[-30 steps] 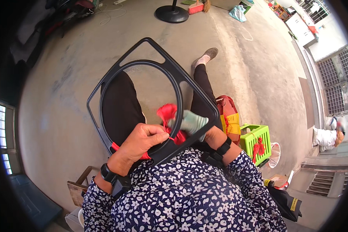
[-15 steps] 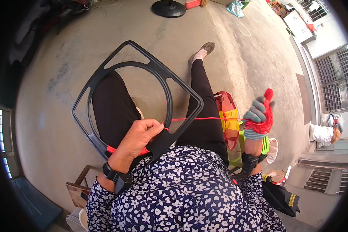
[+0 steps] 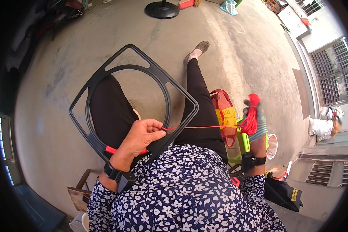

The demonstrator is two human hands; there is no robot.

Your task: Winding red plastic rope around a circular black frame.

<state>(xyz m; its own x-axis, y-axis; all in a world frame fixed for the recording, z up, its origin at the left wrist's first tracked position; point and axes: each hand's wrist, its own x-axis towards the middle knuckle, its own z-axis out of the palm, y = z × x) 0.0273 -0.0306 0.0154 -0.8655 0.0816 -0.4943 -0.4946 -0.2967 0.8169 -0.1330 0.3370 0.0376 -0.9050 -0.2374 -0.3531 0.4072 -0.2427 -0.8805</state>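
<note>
Head view: nearest, a patterned shirt (image 3: 174, 181) is seen, and just beyond it a black frame (image 3: 160, 73) with a round opening is held tilted over the left thigh; whether it is also borne by the leg cannot be told. Its near right side is gripped by the left hand (image 3: 142, 136), thumb and forefinger pinched together at a small red wrap (image 3: 164, 129) on the ring. A second, longer red wrap (image 3: 111, 149) is seen on the near left edge.

From the pinch, a red cord (image 3: 205, 127) is drawn taut to the right, where its looped bundle (image 3: 249, 120) is grasped by the gloved right hand (image 3: 258, 130); the fingers seem curled around it, though they are blurred and partly covered.

The frame is judged light, stiff and rather smooth, best taken by its broad bands. The cord is judged soft and nearly weightless, prone to slip or tangle, best held at the bundle's middle.

Beyond the right leg, a red and yellow bag (image 3: 225, 116) is seen near a green basket (image 3: 243, 142). Farther off lie a shoe-clad foot (image 3: 201, 47) and a round black base (image 3: 161, 11).
</note>
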